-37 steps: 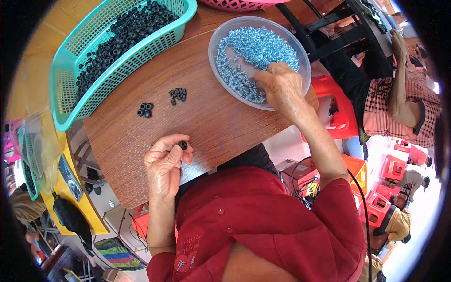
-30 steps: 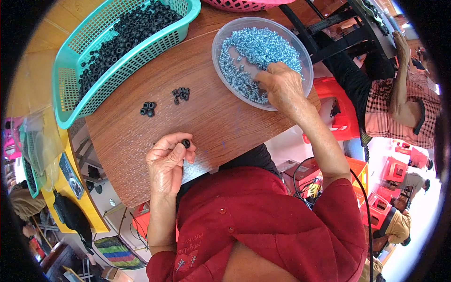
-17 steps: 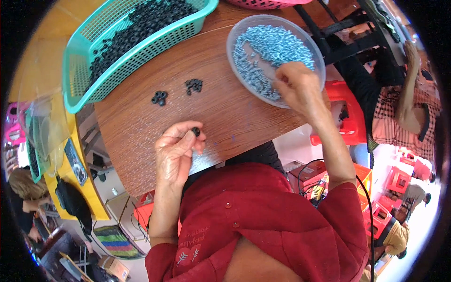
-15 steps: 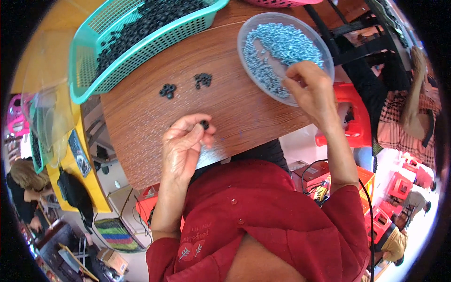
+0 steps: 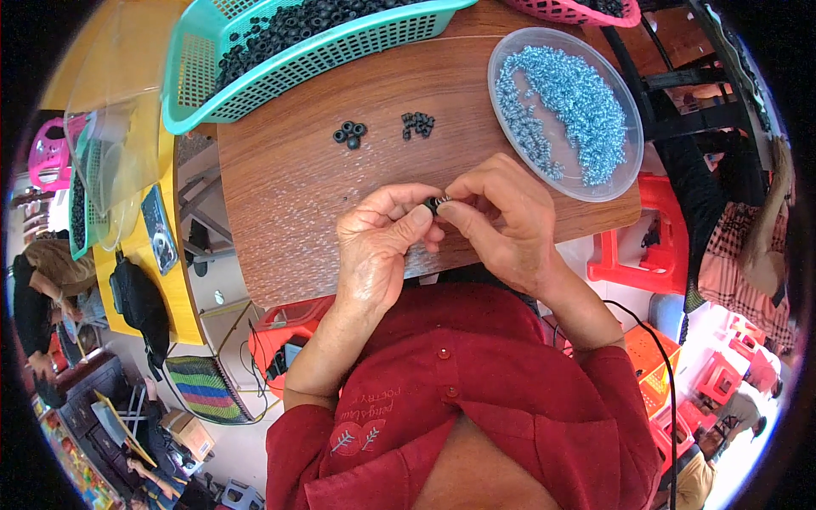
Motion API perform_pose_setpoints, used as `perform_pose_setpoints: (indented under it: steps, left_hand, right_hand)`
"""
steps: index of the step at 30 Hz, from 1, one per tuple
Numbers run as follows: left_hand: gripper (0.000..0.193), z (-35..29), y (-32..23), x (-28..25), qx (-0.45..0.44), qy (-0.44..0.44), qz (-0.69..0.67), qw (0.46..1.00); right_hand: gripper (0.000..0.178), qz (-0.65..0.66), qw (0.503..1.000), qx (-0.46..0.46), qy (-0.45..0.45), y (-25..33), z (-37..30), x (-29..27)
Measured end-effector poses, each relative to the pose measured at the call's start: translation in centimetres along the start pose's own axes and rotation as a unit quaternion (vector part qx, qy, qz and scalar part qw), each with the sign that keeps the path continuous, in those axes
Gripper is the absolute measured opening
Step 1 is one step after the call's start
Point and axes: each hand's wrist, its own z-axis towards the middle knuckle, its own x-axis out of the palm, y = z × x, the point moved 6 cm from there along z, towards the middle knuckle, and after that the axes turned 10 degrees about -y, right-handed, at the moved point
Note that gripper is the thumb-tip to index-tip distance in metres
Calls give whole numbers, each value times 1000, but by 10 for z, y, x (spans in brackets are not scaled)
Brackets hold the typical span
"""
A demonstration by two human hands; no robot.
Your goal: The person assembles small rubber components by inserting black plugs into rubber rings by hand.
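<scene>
Black rubber or plastic, by the look of it, is what the small ring (image 5: 435, 204) is made of, and it is being pinched between both hands just above the near edge of the wooden surface (image 5: 289, 170). It is being judged as very light, stiff enough to keep its shape and smooth enough to slip, so it is best gripped by its outer rim with fingertips only.

The left hand (image 5: 382, 246) is being kept curled, with thumb and forefinger closed on the ring from the left. The right hand (image 5: 501, 217) is being held against it from the right, its fingertips pressed together at the same spot; whether a small screw is being carried in them cannot be told.

Farther off, two small heaps of black rings (image 5: 349, 133) and darker bits (image 5: 417, 124) are being left on the surface. A clear round dish (image 5: 633, 136) of pale blue screws (image 5: 565, 106) is lying at the right, and a teal basket (image 5: 340, 59) of black rings at the far left.
</scene>
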Motion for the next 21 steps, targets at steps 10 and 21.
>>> perform_pose_setpoints:
  steps: [10, 21]
  left_hand:
    - [18, 2, -3, -5, 49, -22, 26, 998]
    - [15, 6, -5, -23, 29, -11, -25, 999]
  right_hand:
    - [29, -111, 974, -197, -31, 18, -13, 14]
    - [27, -84, 995, -57, 13, -19, 1, 21]
